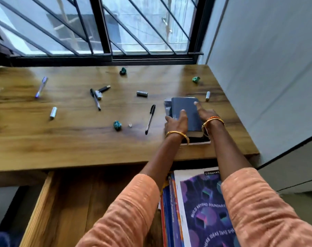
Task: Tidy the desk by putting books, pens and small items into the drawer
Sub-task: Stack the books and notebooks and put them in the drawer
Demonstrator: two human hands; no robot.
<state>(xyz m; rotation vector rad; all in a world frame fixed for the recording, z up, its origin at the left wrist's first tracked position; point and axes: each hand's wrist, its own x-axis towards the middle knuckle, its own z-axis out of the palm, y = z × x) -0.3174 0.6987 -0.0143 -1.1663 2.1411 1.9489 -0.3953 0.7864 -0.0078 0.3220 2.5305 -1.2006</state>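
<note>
Both hands were on a small stack of books at the right end of the wooden desk [80, 139]. The left hand [176, 123] lay against the left side of the dark blue book [184, 109] on top, its thumb up on the cover and its fingers curled down over the edge of the stack. The right hand [206, 113] pressed the right side, with one finger stretched forward along the cover. Each grip was closed on the book from its own side, though motion blur made it hard to say whether the stack had left the desk. Under the blue book showed the corner of a grey book [166, 104] at the far left, and a pale-edged one [196, 143] at the near end.

Scattered across the desk lay a black pen [150, 119] just left of the stack, another pen [95, 98] crossing a short black marker [104, 89], a purple pen [41, 87] far left, and three silver caps or tubes [142, 93] [53, 113] [207, 96]. Three crumpled green wads [122, 71] [195, 79] [117, 125] sat well apart from one another.

Below the desk's front edge the drawer [37, 211] stood pulled open. On its right side lay a purple printed booklet [205, 207] on top of blue and orange-edged books [169, 211]; the left part was bare wood. Orange sleeves [126, 211] covered both forearms, and gold bangles [178, 135] ringed each wrist.
</note>
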